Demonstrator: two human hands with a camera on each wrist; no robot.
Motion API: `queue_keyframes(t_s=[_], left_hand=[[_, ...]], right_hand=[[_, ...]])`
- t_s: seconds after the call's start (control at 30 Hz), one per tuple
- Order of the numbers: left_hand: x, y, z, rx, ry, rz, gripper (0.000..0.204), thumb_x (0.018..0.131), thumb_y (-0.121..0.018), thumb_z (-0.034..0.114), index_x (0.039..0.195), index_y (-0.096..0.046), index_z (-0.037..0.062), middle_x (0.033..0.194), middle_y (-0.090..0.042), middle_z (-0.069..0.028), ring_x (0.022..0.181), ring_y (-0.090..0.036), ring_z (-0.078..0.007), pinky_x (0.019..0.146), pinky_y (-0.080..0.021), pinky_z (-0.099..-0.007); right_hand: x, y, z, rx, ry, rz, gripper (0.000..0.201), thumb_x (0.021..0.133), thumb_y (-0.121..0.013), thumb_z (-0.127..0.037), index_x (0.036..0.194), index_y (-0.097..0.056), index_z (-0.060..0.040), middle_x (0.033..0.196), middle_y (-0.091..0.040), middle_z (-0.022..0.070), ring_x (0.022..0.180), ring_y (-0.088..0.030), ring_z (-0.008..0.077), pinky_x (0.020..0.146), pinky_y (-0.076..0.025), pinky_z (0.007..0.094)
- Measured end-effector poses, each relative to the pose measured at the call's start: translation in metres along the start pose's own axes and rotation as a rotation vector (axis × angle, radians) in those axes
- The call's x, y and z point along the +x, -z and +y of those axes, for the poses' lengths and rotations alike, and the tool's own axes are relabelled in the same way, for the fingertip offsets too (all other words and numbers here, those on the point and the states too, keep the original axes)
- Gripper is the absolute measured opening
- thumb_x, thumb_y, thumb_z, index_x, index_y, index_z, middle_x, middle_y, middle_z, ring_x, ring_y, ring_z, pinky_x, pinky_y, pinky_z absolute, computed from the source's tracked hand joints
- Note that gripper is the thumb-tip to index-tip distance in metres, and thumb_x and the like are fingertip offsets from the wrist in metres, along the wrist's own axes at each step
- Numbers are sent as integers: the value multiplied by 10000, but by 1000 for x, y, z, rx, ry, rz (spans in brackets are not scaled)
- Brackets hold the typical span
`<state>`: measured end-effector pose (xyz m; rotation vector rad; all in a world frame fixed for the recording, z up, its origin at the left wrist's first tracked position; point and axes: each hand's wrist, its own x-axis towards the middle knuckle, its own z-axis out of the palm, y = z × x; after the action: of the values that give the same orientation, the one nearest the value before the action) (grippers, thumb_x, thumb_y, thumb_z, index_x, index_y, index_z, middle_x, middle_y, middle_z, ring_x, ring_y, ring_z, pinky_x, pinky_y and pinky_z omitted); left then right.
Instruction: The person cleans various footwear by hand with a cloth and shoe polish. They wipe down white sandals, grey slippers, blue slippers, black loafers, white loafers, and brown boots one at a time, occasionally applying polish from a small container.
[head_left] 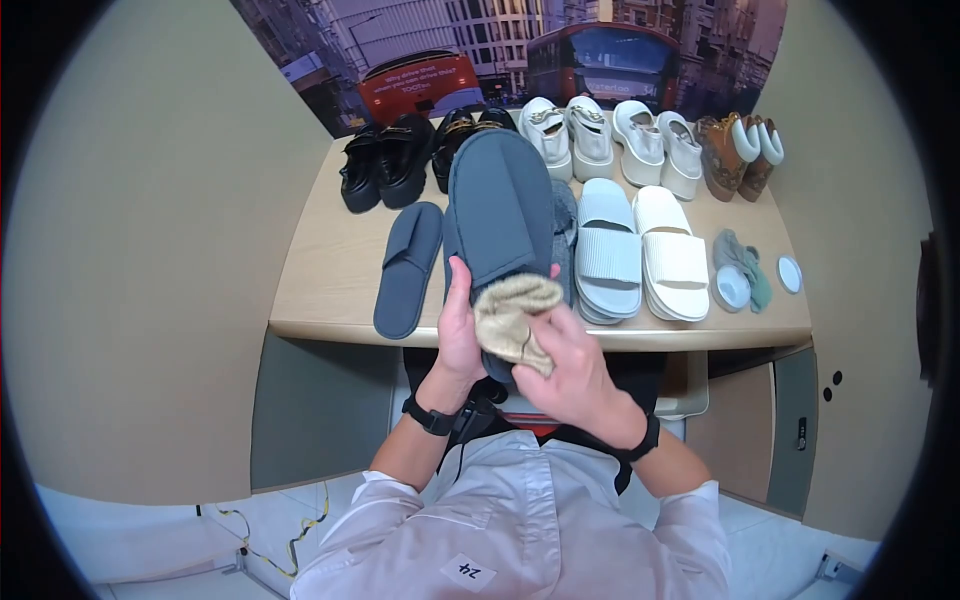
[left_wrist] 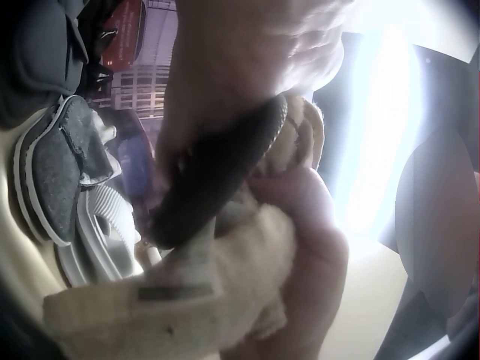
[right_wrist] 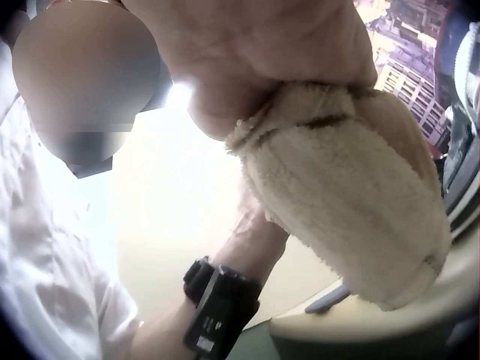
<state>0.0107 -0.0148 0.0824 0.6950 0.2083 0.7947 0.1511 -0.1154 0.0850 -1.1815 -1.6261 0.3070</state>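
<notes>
A dark grey closed-toe slipper [head_left: 495, 205] is held up over the front edge of the table, its toe pointing away. My left hand [head_left: 460, 335] grips its heel end, thumb along the side; in the left wrist view that hand [left_wrist: 247, 60] fills the top. My right hand [head_left: 572, 370] holds a bunched beige cloth [head_left: 515, 315] against the heel end of the slipper. The right wrist view has the cloth [right_wrist: 345, 187] large under my right hand [right_wrist: 255, 52], whose fingers are mostly hidden by it.
A flat grey slipper [head_left: 408, 270] lies left on the table [head_left: 325, 260]. Blue slides [head_left: 608, 250] and white slides [head_left: 672, 255] are to the right, beside a grey-green cloth [head_left: 755, 280] and a round tin [head_left: 732, 288]. Black shoes [head_left: 385, 165], white shoes [head_left: 640, 140] and brown shoes [head_left: 730, 155] line the back.
</notes>
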Motion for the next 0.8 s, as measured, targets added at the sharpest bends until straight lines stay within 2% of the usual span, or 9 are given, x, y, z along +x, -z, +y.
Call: queue_keyframes(t_s=[0.1, 0.17, 0.2, 0.3, 0.4, 0.5, 0.6, 0.7, 0.8], left_hand=[[-3, -2, -3, -50, -28, 55, 923, 1140, -174, 730, 1642, -418, -5, 1500, -628, -287, 1313, -694, -383, 1085, -606, -505], [-3, 13, -6, -17, -32, 24, 920, 1140, -172, 729, 1646, -412, -1, 1486, -636, -282, 1290, -703, -381, 1059, -620, -517], [-3, 26, -7, -63, -18, -75, 921, 1138, -162, 731, 1646, -413, 5, 1475, -642, -276, 1258, -714, -378, 1045, -625, -522], [-1, 9, -5, -13, -78, 104, 904, 1145, -227, 715, 1656, -383, -14, 1535, -585, -254, 1409, -612, -424, 1075, -605, -573], [0, 17, 6, -12, -96, -23, 910, 1143, -211, 718, 1659, -383, -12, 1555, -566, -257, 1425, -599, -424, 1097, -591, -583], [1, 13, 15, -29, -145, -76, 835, 1168, -279, 655, 1657, -388, -14, 1555, -571, -247, 1438, -592, -418, 1123, -577, -580], [1, 7, 15, 138, -116, 79, 712, 1198, -354, 532, 1657, -387, -11, 1545, -591, -243, 1418, -616, -412, 1136, -568, -580], [-1, 0, 12, 66, -48, 30, 548, 1215, -405, 380, 1617, -415, 9, 1516, -609, -259, 1358, -663, -388, 1103, -603, -525], [0, -8, -1, 234, -136, 185, 572, 1214, -388, 393, 1617, -413, -13, 1497, -627, -282, 1362, -662, -421, 1094, -594, -594]], right_hand=[[-23, -5, -3, 74, -116, -105, 539, 817, -741, -56, 1354, -732, -9, 1212, -697, 229, 1056, -756, 423, 905, -626, 459], [-32, -2, -3, 115, -154, -148, 520, 823, -737, -55, 1341, -737, -5, 1202, -700, 229, 1023, -760, 416, 894, -628, 456], [-37, -1, 1, 132, -153, -161, 474, 833, -731, -57, 1302, -754, -2, 1163, -712, 222, 995, -758, 411, 880, -629, 445], [-41, 17, 4, 142, -143, -254, 450, 821, -735, -62, 1265, -774, 0, 1123, -718, 210, 954, -748, 400, 866, -624, 439], [-37, 54, -4, 107, -227, -420, 400, 804, -723, -53, 1193, -790, 10, 1076, -712, 202, 943, -734, 384, 866, -611, 423], [-37, 90, 4, 87, -177, -325, 368, 788, -704, -46, 1140, -786, 22, 1053, -705, 184, 932, -726, 346, 867, -595, 396], [-25, 114, 1, 47, -185, -61, 355, 788, -681, -38, 1124, -766, 41, 1054, -698, 172, 974, -722, 322, 901, -576, 379], [-10, 94, 3, 91, -142, 134, 359, 795, -671, -33, 1133, -746, 59, 1109, -691, 173, 1014, -711, 313, 939, -562, 382], [-8, 50, 12, 60, -77, -17, 347, 806, -716, -44, 1139, -727, 52, 1166, -662, 205, 1011, -700, 392, 903, -579, 430]])
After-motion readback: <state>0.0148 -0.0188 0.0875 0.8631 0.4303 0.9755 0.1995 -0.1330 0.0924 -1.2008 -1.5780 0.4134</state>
